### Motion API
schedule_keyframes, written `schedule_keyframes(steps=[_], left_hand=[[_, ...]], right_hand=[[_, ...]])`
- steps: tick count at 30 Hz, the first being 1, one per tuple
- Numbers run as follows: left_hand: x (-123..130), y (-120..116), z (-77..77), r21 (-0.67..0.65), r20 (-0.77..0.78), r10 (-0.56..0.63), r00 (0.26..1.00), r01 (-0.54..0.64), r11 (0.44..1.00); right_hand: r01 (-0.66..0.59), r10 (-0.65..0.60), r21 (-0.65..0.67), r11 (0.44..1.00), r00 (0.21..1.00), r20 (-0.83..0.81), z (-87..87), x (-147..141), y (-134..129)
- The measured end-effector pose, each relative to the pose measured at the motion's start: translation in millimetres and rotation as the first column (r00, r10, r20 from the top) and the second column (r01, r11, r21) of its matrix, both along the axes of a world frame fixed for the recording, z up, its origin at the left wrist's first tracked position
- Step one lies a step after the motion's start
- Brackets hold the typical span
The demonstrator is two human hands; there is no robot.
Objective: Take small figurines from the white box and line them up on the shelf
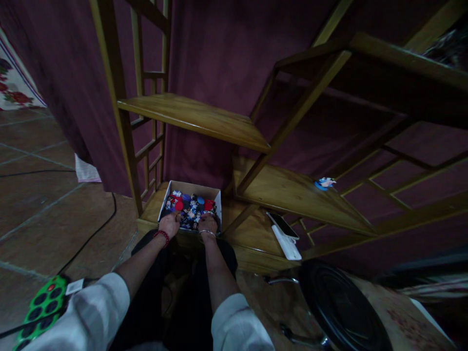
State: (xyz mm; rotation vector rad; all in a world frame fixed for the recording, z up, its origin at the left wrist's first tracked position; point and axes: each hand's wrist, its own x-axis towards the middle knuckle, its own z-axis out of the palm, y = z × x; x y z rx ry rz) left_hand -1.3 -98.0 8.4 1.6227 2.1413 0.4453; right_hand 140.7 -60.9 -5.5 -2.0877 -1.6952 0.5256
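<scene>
A shallow white cardboard box (pixel 218 204) sits on the low wooden shelf in front of me, filled with small toy figurines (pixel 192 212) in red, blue, black and white. My left hand (pixel 170 224), with a red bead bracelet at the wrist, reaches over the box's near left side. Its fingers are curled down among the figurines. At the near right side, my right hand (pixel 208 224), wearing a silvery bangle, also dips in with fingers bent. Dim light and small size hide what either hand's fingertips hold.
The wooden shelf unit (pixel 193 114) has stepped boards above and right. One blue-and-white figurine (pixel 324 183) stands on a right-hand board. A phone (pixel 282 225) and a white object (pixel 287 243) lie lower. A black round stool (pixel 345 307) and a green power strip (pixel 46 304) flank me.
</scene>
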Motion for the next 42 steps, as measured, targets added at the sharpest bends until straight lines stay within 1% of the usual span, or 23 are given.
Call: schedule_keyframes(steps=[5,10,17,20,25,28,32,37,42], left_hand=[[-0.9,0.7,-3.0,0.023,-0.008,-0.011,1.0,0.011,1.0],[-1.6,1.3,-5.2,0.034,-0.016,-0.018,1.0,0.018,0.999],[-0.8,0.6,0.9,0.016,0.002,-0.012,1.0,0.012,1.0],[-0.7,0.2,1.3,0.024,0.006,-0.008,1.0,0.008,1.0],[-1.0,1.0,-3.1,0.047,0.015,-0.009,1.0,0.008,0.999],[-1.2,1.7,-4.9,0.055,0.018,-0.012,1.0,0.011,0.998],[-1.8,2.2,-6.0,0.046,0.015,-0.007,1.0,0.006,0.999],[-3.0,2.6,-6.7,0.033,0.005,0.007,1.0,-0.007,0.999],[-4.3,3.1,-7.9,0.031,0.017,0.014,1.0,-0.014,0.999]], right_hand=[[-0.032,0.033,-0.031,0.999,0.999,0.021,-1.3,-0.8,-1.0],[-0.07,0.069,-0.039,0.997,0.997,-0.026,0.2,-2.0,-2.4],[-0.032,0.032,0.002,0.999,0.999,-0.034,4.6,-9.7,-5.1],[-0.042,0.041,-0.029,0.999,0.998,-0.042,8.4,-12.7,-5.6],[-0.061,0.057,-0.092,0.994,0.998,-0.039,13.8,-14.8,-6.3],[-0.095,0.089,-0.106,0.99,0.995,-0.051,13.2,-14.9,-5.1],[-0.114,0.11,-0.161,0.98,0.993,-0.036,10.1,-15.3,-2.1],[-0.074,0.076,-0.191,0.979,0.997,0.006,9.2,-17.9,-1.8],[-0.004,0.007,-0.133,0.991,1.0,0.02,11.3,-20.5,-4.7]])
